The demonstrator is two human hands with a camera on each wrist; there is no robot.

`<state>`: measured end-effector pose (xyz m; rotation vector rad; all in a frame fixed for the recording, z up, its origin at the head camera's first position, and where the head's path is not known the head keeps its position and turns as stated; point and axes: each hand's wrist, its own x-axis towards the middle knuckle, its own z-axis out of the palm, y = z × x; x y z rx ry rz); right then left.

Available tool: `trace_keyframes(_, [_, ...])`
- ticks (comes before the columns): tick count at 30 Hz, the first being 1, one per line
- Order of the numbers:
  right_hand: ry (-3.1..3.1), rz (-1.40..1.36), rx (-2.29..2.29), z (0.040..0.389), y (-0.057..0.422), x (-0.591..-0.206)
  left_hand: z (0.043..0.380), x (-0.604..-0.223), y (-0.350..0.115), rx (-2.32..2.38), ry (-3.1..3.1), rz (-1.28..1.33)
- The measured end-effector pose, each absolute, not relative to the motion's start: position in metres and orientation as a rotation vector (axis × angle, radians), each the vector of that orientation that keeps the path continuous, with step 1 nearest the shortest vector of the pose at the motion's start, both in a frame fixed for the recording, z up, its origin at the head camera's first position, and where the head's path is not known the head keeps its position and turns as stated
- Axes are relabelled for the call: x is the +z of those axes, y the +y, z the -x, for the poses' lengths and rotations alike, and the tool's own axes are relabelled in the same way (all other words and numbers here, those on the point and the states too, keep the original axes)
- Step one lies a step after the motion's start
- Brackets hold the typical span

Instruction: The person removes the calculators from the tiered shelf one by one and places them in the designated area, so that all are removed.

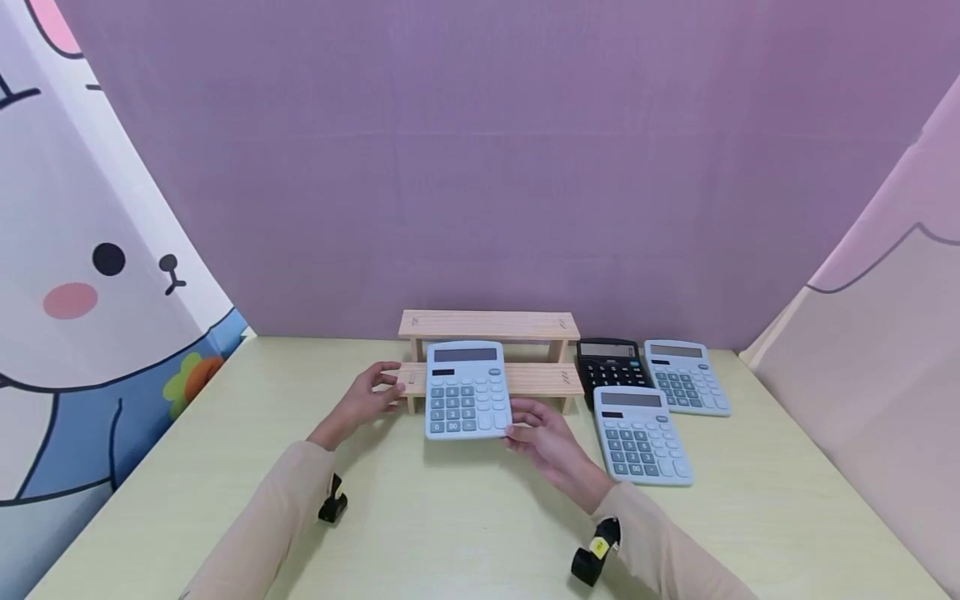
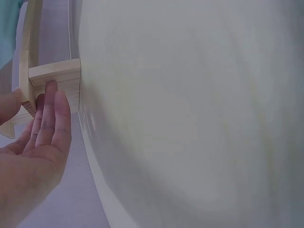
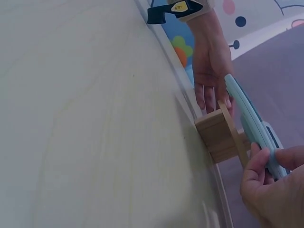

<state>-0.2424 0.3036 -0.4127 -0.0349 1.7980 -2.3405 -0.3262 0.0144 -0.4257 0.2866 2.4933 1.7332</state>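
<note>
My right hand [image 1: 553, 443] pinches the lower right edge of a light blue calculator [image 1: 468, 379], thumb on one face and fingers behind. The calculator leans over the lower board of a two-step wooden stand [image 1: 542, 379], keys and display facing me. In the right wrist view the calculator [image 3: 254, 121] appears edge-on, tilted close over the stand's board. My left hand [image 1: 369, 395] holds the left end of that lower board. In the left wrist view its thumb lies on the board's face, with the fingers [image 2: 46, 121] beneath, against the wooden leg [image 2: 66, 85].
Right of the stand lie a black calculator [image 1: 611, 365] and two more light blue calculators, one behind [image 1: 688, 379] and one in front [image 1: 643, 437]. A purple backdrop [image 1: 487, 167] rises behind the pale wooden table [image 1: 450, 533], with printed cloth [image 1: 97, 200] at the left.
</note>
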Motion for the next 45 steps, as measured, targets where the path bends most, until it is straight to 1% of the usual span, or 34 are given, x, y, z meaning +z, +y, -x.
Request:
trace_keyframes(32, [1.883, -0.038, -2.271, 0.221, 0.375, -0.417, 0.324, -0.423, 0.013, 1.755, 2.462, -0.291])
trace_keyframes(45, [1.943, 0.001, -2.217, 0.211, 0.409, -0.414, 0.325, -0.424, 0.014, 1.769, 2.444, -0.277])
